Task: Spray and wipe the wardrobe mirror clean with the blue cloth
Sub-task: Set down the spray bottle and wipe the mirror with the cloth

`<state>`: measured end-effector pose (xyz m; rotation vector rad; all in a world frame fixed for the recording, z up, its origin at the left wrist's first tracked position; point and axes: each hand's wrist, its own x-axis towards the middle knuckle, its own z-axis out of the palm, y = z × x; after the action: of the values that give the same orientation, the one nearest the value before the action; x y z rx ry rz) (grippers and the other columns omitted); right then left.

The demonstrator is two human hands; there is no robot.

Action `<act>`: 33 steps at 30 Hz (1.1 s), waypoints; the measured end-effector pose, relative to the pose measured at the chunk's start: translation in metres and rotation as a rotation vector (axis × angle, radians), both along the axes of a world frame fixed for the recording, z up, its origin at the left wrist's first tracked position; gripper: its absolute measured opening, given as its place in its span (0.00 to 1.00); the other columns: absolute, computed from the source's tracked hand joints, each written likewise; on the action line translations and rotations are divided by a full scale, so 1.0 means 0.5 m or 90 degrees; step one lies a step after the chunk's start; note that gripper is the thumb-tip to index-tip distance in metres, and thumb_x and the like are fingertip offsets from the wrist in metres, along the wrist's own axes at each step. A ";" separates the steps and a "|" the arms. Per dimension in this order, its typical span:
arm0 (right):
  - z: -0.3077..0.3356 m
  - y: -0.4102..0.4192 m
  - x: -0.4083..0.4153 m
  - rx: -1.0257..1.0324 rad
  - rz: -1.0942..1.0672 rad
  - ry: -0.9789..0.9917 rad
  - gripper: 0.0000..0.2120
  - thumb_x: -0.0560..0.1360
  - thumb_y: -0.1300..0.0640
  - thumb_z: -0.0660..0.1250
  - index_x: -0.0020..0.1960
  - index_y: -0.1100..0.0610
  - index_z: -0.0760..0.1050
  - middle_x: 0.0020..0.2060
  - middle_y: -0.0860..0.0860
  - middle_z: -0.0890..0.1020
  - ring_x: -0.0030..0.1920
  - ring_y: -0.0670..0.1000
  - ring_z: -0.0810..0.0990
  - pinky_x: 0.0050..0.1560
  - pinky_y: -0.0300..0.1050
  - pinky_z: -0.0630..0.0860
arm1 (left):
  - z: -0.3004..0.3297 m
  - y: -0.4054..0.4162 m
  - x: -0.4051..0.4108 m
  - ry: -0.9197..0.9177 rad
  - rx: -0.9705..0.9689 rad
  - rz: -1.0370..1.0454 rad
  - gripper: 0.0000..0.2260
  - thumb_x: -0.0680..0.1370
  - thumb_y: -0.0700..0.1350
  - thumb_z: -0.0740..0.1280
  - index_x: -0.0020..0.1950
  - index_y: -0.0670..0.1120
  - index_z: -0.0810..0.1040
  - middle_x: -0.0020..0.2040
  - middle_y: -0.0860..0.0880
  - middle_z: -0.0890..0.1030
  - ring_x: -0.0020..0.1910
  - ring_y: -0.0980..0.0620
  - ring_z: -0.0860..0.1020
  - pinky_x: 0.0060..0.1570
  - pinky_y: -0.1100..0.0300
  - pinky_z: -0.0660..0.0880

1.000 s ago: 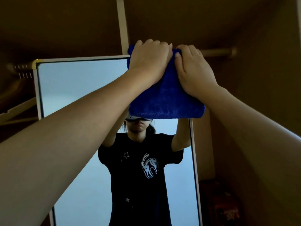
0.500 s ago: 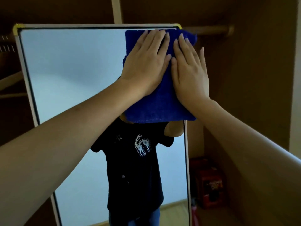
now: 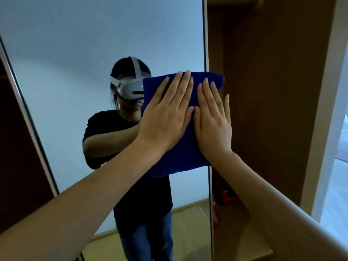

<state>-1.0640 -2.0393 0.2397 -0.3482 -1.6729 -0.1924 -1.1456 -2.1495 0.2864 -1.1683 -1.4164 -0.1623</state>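
A tall wardrobe mirror (image 3: 75, 91) with a thin pale frame fills the left and middle of the head view. A folded blue cloth (image 3: 180, 159) lies flat against the glass at the mirror's right edge, overlapping the frame a little. My left hand (image 3: 165, 117) presses on the cloth's left half, fingers stretched upward. Beside it, thumbs touching, my right hand (image 3: 212, 121) presses on the right half the same way. The glass reflects a person in a black shirt with a white headset. No spray bottle is in view.
A brown wooden wardrobe panel (image 3: 263, 110) stands directly right of the mirror. A red object (image 3: 226, 196) sits low in the wardrobe behind the mirror's edge. A pale door frame (image 3: 327, 129) and bright opening are at the far right. Dark wardrobe interior borders the mirror's left.
Both hands have slid the cloth down the mirror's right side from the top corner to mid height. The fingers went from gripping the top edge to lying flat.
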 end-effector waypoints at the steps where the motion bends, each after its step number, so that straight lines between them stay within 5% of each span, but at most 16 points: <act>1: -0.014 -0.003 0.000 -0.005 -0.002 0.000 0.22 0.84 0.55 0.51 0.76 0.60 0.60 0.76 0.55 0.63 0.77 0.53 0.57 0.77 0.59 0.52 | -0.014 -0.001 0.000 -0.002 -0.001 0.001 0.25 0.85 0.50 0.44 0.78 0.39 0.51 0.78 0.41 0.55 0.78 0.46 0.53 0.76 0.50 0.50; 11: -0.145 -0.056 -0.004 -0.036 -0.079 -0.010 0.22 0.83 0.59 0.55 0.74 0.68 0.63 0.73 0.63 0.66 0.75 0.58 0.62 0.77 0.51 0.53 | -0.165 -0.013 -0.001 0.051 0.020 0.037 0.24 0.85 0.49 0.43 0.77 0.37 0.53 0.77 0.41 0.59 0.77 0.46 0.57 0.75 0.50 0.55; 20: -0.237 -0.075 -0.031 -0.104 0.103 0.008 0.24 0.82 0.62 0.56 0.74 0.71 0.57 0.75 0.66 0.60 0.76 0.62 0.57 0.78 0.54 0.51 | -0.262 -0.020 -0.006 0.036 0.076 0.049 0.22 0.85 0.47 0.49 0.76 0.38 0.60 0.75 0.42 0.64 0.74 0.47 0.63 0.73 0.51 0.59; 33: -0.490 -0.052 -0.028 -0.056 0.119 -0.005 0.23 0.81 0.64 0.61 0.72 0.69 0.59 0.70 0.68 0.67 0.75 0.59 0.58 0.77 0.54 0.54 | -0.505 -0.029 0.010 -0.025 0.049 0.083 0.22 0.84 0.47 0.52 0.75 0.38 0.62 0.73 0.42 0.68 0.73 0.46 0.66 0.72 0.50 0.60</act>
<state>-1.0781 -2.0656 -0.0052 -0.2553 -1.7135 0.0188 -1.1406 -2.1637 0.0337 -1.0113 -1.5019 -0.1479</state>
